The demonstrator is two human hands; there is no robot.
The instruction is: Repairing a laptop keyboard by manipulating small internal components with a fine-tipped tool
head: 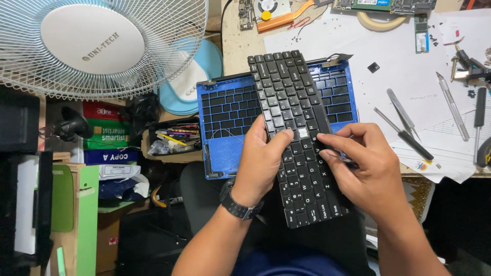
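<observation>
— Both hands on one item? Report.

— Confirmed. Left hand, with one wristwatch, is curled round the left edge of one black keyboard, thumb pressed on the keys. Right hand is closed on its right edge, fingertips pinching a thin part I cannot identify.

— Position of the keyboard?

— Held lengthwise over the lap, its far end above one blue laptop cover that overhangs the desk's near edge.

— Surroundings?

— One white fan at the left. Along the desk's right edge, on white paper: one pair of tweezers, one screwdriver, one craft knife.
</observation>
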